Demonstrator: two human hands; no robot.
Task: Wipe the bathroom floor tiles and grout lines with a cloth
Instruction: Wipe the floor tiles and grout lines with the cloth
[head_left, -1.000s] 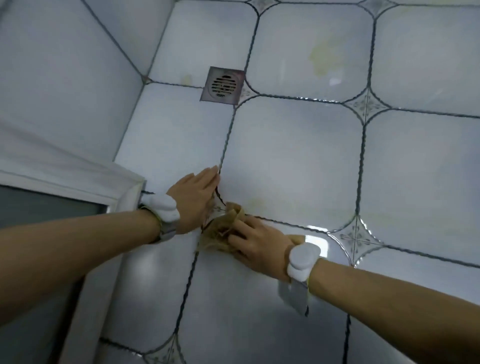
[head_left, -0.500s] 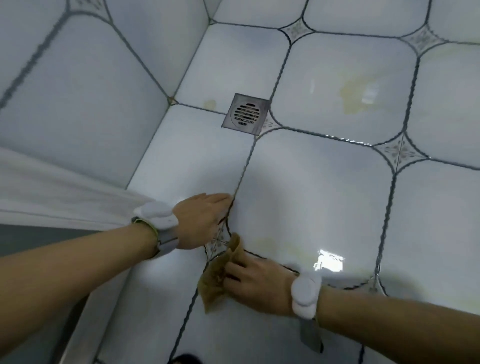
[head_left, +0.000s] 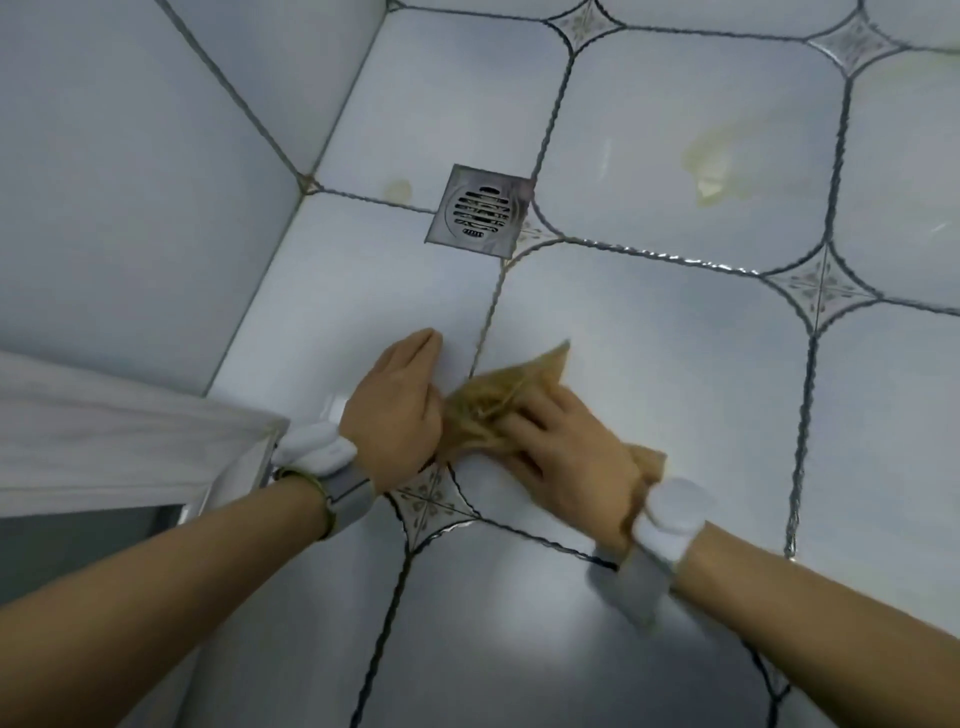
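Observation:
A crumpled tan cloth (head_left: 498, 395) lies on the pale floor tile (head_left: 649, 364), over the dark grout line (head_left: 485, 332) that runs down from the drain. My right hand (head_left: 566, 457) presses on the cloth with its fingers spread over it; part of the cloth sticks out behind the wrist. My left hand (head_left: 397, 405) rests flat on the neighbouring tile, fingers straight and together, its edge touching the cloth. Both wrists wear white bands. A small patterned diamond tile (head_left: 431, 501) sits just below the hands.
A square metal floor drain (head_left: 480, 210) lies beyond the hands. Yellowish stains (head_left: 711, 166) mark the tile at the upper right. A tiled wall (head_left: 130, 182) rises at the left, and a white door frame (head_left: 104, 441) juts in at the lower left.
My right hand has pushed the cloth up along the grout line, from below the diamond tile to above it. My left hand stays flat on the tile. The view has shifted.

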